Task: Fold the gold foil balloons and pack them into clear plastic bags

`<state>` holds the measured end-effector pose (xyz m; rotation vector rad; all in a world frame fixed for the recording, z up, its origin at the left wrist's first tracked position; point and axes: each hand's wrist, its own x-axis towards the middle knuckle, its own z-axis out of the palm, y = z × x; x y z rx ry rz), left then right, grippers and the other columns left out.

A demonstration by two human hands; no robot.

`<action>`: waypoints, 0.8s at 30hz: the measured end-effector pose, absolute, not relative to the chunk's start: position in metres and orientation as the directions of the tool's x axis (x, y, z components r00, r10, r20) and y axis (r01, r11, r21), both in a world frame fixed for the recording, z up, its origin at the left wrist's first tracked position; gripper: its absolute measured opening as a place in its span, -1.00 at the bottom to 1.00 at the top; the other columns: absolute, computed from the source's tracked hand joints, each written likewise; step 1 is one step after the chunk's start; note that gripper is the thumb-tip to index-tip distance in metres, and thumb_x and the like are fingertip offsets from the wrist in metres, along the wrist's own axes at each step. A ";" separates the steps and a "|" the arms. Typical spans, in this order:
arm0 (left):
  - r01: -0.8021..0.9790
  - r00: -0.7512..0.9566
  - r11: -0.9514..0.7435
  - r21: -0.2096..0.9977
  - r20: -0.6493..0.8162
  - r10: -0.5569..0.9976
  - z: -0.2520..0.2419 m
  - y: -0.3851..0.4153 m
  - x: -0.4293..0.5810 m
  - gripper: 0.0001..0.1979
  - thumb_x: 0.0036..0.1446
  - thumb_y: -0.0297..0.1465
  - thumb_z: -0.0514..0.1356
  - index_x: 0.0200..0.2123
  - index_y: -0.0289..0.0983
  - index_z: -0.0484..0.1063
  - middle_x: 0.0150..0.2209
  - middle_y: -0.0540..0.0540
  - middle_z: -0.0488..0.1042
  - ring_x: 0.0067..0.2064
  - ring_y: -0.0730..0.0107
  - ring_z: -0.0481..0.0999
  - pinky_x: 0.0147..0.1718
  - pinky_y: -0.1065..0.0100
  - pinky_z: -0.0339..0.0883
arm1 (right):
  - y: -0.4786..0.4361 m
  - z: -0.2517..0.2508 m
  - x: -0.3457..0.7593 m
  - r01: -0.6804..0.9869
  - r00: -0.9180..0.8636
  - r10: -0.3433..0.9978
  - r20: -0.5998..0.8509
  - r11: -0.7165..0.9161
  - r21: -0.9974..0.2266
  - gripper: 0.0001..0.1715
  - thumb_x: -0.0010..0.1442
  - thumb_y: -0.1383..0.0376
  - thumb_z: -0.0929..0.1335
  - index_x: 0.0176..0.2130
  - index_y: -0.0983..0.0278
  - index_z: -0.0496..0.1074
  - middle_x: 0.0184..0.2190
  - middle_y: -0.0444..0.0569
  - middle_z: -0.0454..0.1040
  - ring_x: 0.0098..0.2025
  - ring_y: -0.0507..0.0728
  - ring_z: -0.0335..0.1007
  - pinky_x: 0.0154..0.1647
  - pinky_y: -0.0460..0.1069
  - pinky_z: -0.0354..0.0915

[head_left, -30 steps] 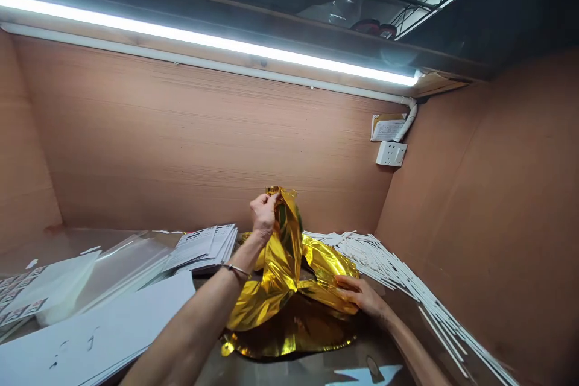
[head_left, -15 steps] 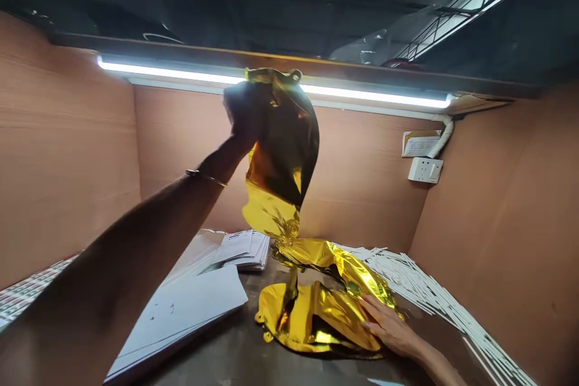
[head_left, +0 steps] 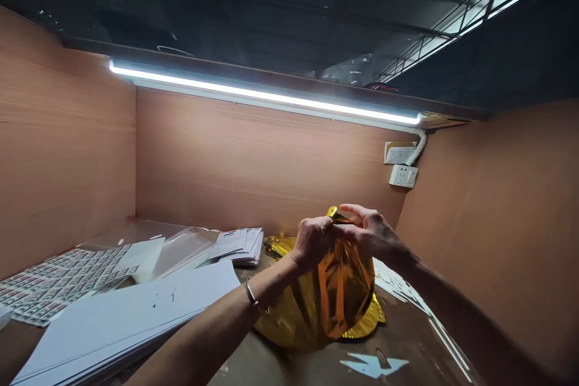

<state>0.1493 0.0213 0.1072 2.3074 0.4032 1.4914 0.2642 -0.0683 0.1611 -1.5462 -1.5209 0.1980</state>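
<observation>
A shiny gold foil balloon [head_left: 346, 289], uninflated, hangs from my two hands above the table. My left hand [head_left: 313, 238] is closed around its upper edge, beside a small tab with a hole that sticks up. Close by on the right, my right hand [head_left: 368, 232] holds the gathered top edge, with one finger stretched out above the foil. Part of the grip is hidden behind the foil and the fingers. More gold foil [head_left: 280, 245] lies on the table behind and under the held piece.
White paper sheets [head_left: 181, 295] lie left, with printed slips [head_left: 239, 244] behind and printed sheets [head_left: 63, 283] farther left. Thin white sticks [head_left: 398, 283] lie right. A pale cut-out [head_left: 373, 365] is in front. Walls enclose the table; a lamp [head_left: 271, 96] spans the back.
My left hand has come down from near the lamp with the foil. My right hand has left the foil on the table and risen to the held piece's top. The view has shifted.
</observation>
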 end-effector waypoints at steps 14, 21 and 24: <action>0.084 0.419 -0.784 0.616 0.692 0.588 0.072 0.003 0.118 -0.65 0.06 -0.29 0.05 -0.66 -0.33 0.40 -0.74 0.08 0.14 -0.64 0.59 0.07 -0.64 0.50 -0.09 | -0.085 0.164 0.283 0.484 0.348 0.809 0.474 0.277 -0.830 -0.32 -0.08 0.03 0.32 -0.08 0.45 0.32 -0.73 -0.21 0.21 -0.68 -0.03 0.12 -0.65 -0.09 0.12; 0.108 0.501 -0.836 0.538 0.697 0.513 0.109 0.002 0.121 -0.66 0.03 -0.28 0.07 -0.64 -0.36 0.41 -0.73 0.09 0.11 -0.62 0.60 0.10 -0.64 0.53 -0.09 | -0.099 0.204 0.260 0.943 -0.330 0.742 0.584 0.284 0.172 -0.50 -0.24 0.04 0.43 -0.26 0.19 0.47 -0.20 -0.01 0.41 -0.11 0.23 0.26 -0.09 0.15 0.09; 0.035 0.477 -0.795 0.605 0.689 0.546 0.122 0.001 0.123 -0.63 0.04 -0.22 0.06 -0.63 -0.37 0.39 -0.71 0.08 0.16 -0.59 0.57 0.17 -0.62 0.54 -0.02 | -0.091 0.222 0.238 0.907 -0.403 0.812 0.421 0.294 0.300 -0.82 -0.19 0.18 0.43 -0.61 0.24 0.46 -0.61 -0.13 0.43 -0.43 0.06 0.36 -0.31 -0.03 0.14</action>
